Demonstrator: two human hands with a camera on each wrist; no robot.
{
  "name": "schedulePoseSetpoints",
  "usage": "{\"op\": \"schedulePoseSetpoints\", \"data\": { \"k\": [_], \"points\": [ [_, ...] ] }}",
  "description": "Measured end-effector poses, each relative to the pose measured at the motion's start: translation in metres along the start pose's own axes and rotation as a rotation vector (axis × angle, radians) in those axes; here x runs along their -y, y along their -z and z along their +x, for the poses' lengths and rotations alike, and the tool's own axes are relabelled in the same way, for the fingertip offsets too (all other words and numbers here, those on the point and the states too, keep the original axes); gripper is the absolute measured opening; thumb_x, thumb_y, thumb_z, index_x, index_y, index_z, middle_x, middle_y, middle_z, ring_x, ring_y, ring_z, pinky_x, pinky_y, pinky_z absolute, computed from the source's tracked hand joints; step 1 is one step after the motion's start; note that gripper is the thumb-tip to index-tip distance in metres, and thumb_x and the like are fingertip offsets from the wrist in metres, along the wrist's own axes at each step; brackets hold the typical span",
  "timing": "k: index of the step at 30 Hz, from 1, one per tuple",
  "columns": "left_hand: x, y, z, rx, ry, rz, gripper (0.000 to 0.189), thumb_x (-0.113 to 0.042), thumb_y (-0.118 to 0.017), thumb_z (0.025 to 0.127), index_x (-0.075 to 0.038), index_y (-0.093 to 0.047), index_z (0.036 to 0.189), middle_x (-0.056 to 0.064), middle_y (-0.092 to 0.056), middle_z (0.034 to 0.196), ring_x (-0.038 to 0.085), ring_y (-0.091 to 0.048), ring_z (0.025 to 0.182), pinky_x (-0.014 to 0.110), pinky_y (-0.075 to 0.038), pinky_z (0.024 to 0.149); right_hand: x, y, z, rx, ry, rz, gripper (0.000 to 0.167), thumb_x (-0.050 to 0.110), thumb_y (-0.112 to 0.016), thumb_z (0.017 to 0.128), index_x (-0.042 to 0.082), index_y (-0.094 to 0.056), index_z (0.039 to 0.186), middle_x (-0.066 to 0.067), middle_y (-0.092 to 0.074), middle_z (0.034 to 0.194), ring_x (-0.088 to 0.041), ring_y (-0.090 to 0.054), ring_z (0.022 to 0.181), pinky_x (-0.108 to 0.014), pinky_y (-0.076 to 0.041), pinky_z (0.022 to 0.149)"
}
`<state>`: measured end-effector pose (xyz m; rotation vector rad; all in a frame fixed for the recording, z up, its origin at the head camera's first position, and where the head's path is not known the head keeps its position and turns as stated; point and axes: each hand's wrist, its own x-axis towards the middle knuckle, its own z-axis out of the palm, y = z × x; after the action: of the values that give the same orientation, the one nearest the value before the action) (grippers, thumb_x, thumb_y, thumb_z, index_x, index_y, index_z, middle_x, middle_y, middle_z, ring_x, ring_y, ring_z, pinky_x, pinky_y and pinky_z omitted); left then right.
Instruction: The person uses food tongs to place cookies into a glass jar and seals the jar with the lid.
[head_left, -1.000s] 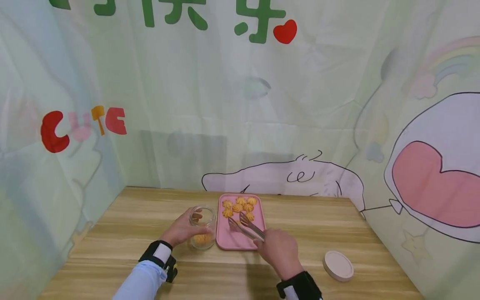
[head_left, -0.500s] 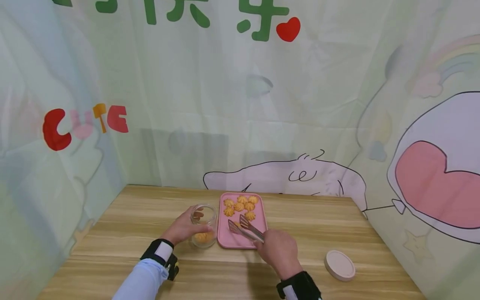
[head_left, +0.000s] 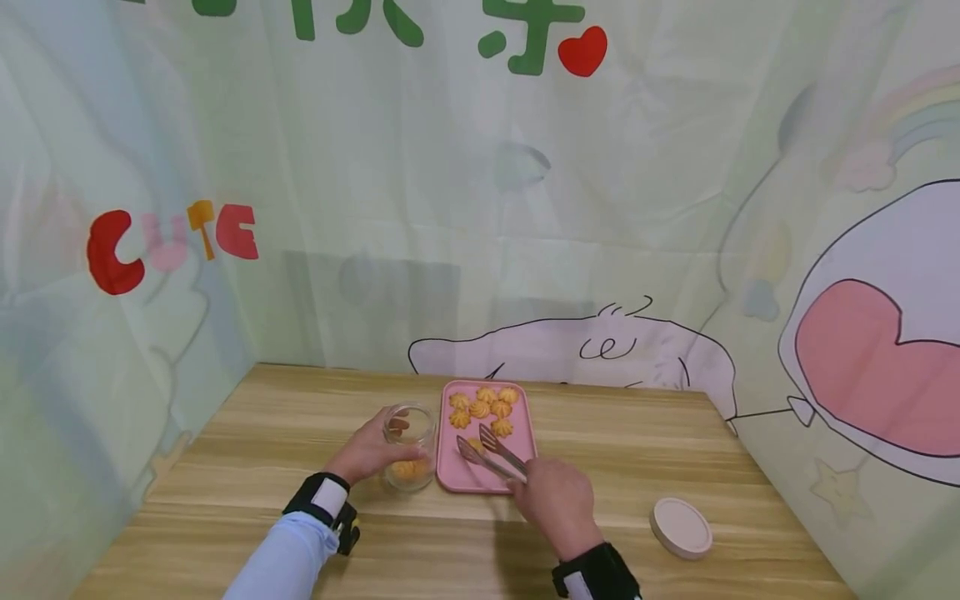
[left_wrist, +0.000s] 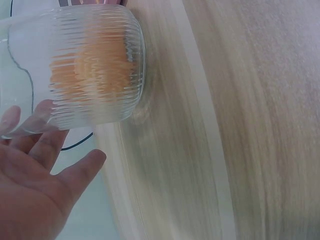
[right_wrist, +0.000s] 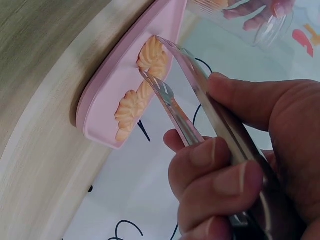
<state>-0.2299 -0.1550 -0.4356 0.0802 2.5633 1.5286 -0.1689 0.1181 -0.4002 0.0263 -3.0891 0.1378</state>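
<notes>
My left hand [head_left: 371,450] is around the side of a clear ribbed glass jar [left_wrist: 95,70], its thumb in front and its fingers behind. Orange-brown cookies lie in the bottom of the jar, which stands without a lid. In my right hand [head_left: 557,504] I grip metal tongs [right_wrist: 220,115] with their arms apart. The tong tips are on either side of a swirled cookie [right_wrist: 152,55] near the front of the pink tray [head_left: 468,482]. Several more cookies [head_left: 480,408] lie toward the tray's back.
A round pale lid [head_left: 681,527] lies on the wooden table [head_left: 420,550] to the right of my right hand. The jar stands close to the tray's left edge. A printed curtain [head_left: 390,200] hangs behind the table.
The head view has tilted down slightly, so everything shifts a little upward. My hands, the jar and the tongs stay almost where they were relative to the tray.
</notes>
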Motion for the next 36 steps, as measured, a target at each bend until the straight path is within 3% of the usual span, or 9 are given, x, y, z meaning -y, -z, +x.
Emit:
{"op": "schedulePoseSetpoints", "data": {
  "k": [11, 16, 23, 30, 36],
  "points": [
    [0.002, -0.001, 0.000, 0.004, -0.005, 0.002, 0.090, -0.036, -0.087, 0.084, -0.006, -0.040, 0.155, 0.024, -0.053, 0.149, 0.045, -0.051, 0.138, 0.066, -0.043, 0.111, -0.010, 0.008, -0.005, -0.101, 0.033, 0.054, 0.035, 0.043, -0.077, 0.090, 0.012, -0.068, 0.077, -0.002, -0.054, 0.060, -0.017, -0.053, 0.055, -0.034, -0.040, 0.045],
    [0.002, -0.001, 0.000, 0.000, -0.005, 0.004, 0.091, -0.036, -0.087, 0.084, -0.006, -0.040, 0.156, 0.024, -0.052, 0.150, 0.045, -0.050, 0.139, 0.066, -0.043, 0.111, -0.013, 0.015, -0.006, -0.132, 0.046, 0.068, 0.031, 0.043, -0.077, 0.090, 0.012, -0.074, 0.088, -0.002, -0.059, 0.063, -0.017, -0.057, 0.057, -0.035, -0.042, 0.046],
    [0.001, -0.001, -0.002, -0.004, 0.002, 0.014, 0.092, -0.038, -0.087, 0.083, -0.006, -0.040, 0.155, 0.024, -0.053, 0.149, 0.046, -0.051, 0.138, 0.067, -0.043, 0.111, -0.013, 0.031, -0.007, -0.154, 0.052, 0.101, 0.035, 0.042, -0.077, 0.091, 0.010, -0.078, 0.106, -0.006, -0.072, 0.079, -0.017, -0.062, 0.064, -0.036, -0.045, 0.048],
    [-0.001, -0.001, -0.002, -0.002, 0.005, 0.012, 0.093, -0.038, -0.088, 0.083, -0.006, -0.040, 0.155, 0.024, -0.053, 0.149, 0.046, -0.051, 0.137, 0.067, -0.043, 0.111, -0.011, 0.043, -0.011, -0.279, 0.108, 0.112, 0.031, 0.039, -0.079, 0.089, 0.012, -0.078, 0.103, -0.007, -0.071, 0.073, -0.020, -0.063, 0.060, -0.035, -0.042, 0.045],
    [-0.002, -0.001, -0.001, 0.005, -0.005, 0.003, 0.092, -0.035, -0.088, 0.083, -0.005, -0.040, 0.155, 0.025, -0.053, 0.149, 0.046, -0.051, 0.137, 0.067, -0.043, 0.110, -0.005, 0.054, -0.015, -0.302, 0.111, 0.135, 0.030, 0.040, -0.079, 0.089, 0.014, -0.078, 0.103, -0.004, -0.069, 0.071, -0.019, -0.060, 0.058, -0.034, -0.040, 0.045]
  ]
}}
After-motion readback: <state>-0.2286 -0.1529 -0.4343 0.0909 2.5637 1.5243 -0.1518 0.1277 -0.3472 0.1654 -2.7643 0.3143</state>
